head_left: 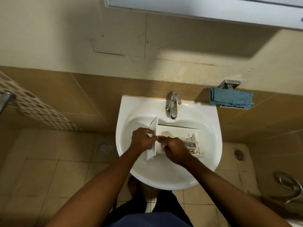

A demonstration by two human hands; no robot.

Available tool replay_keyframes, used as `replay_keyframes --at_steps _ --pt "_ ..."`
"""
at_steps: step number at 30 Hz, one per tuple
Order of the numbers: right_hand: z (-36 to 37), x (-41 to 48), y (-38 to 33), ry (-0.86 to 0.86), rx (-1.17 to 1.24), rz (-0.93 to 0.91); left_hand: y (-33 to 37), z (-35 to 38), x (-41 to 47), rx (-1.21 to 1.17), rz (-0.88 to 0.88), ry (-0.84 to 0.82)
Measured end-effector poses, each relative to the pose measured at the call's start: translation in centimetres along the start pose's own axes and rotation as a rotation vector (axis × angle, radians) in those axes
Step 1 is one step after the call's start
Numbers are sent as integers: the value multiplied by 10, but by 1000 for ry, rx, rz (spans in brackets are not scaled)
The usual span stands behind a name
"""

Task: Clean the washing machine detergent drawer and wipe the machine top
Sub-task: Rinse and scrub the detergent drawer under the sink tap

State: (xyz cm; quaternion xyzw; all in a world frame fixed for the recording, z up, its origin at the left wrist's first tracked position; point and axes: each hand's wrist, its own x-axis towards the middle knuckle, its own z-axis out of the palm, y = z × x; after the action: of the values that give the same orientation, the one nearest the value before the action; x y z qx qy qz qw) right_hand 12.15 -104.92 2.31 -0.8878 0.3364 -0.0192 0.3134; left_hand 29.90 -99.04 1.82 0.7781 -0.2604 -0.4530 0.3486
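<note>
- left forearm [101, 182] and right forearm [221, 182], nearest the lens, are shown reaching forward over the sink [164, 181] rim.
- the drawer [173, 130] is laid across the basin, just below the tap [173, 105]. its long axis is run left to right, with the front panel [154, 123] at the left end and the small compartments [191, 144] at the right end.
- the left hand [141, 140] is closed round the front panel, which is pinched between thumb and fingers; the drawer is judged to be steadied this way.
- the right hand [176, 151] is set in the large compartment, just beside the left hand, with fingers curled downward. whether anything is held under them cannot be told.
- the small compartments, where dark specks are seen, lie to the right of the right hand along the long axis. that hand is the nearer, so a sideways shift is judged to be needed, not a forward reach.
- the cloth [231, 98] is hung on the wall, well apart to the right of the sink.
</note>
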Motion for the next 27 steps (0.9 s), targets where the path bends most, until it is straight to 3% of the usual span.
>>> replay_keyframes --at_steps 4,8,14,20,27 --pt "-10 31 6 37 1 90 2 -1 -1 -16 -10 -9" --pt "11 35 5 -16 -114 -14 4 -2 -3 -24 -23 -10" --pt "8 -35 -2 -83 -130 -199 4 -2 -2 -14 -15 -25" --pt "0 12 16 -20 -86 -55 7 -3 -5 -67 -44 -26" --pt "27 -48 5 14 -194 -257 7 -3 -6 -54 -22 -25"
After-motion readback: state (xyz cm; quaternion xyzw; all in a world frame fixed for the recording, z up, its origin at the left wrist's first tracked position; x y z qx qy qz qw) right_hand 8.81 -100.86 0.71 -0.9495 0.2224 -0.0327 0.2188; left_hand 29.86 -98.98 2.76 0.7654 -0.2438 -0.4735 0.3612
